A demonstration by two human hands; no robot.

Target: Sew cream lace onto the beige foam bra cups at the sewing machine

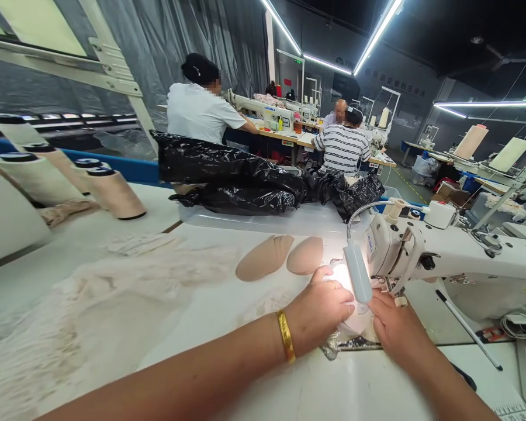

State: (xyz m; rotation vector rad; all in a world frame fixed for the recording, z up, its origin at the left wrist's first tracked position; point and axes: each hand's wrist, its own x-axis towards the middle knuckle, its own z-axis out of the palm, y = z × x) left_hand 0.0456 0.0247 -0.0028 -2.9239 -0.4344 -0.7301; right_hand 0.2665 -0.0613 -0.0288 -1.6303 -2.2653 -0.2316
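Note:
A pale fabric piece [356, 325] lies under the bright lamp by the needle area of a white sewing machine [460, 248]. My left hand [319, 307], with a ring and a gold bracelet at the wrist, is closed on the fabric's left side, its fingers curled. From the right, my right hand [397, 327] pinches the fabric's edge beside the presser foot; its fingertips are partly hidden. The grey lamp head [357, 273] hangs in front of the fabric and covers part of it. Two beige oval pads [263, 258] lie on the table beyond my left hand.
Sheer lace fabric [83, 310] spreads over the table at left. Thread cones [116, 193] stand behind it. Black plastic bags [245, 175] lie across a clear bin [228, 219]. A white pen [469, 330] rests right of the machine. Co-workers [199, 108] sit at machines further back.

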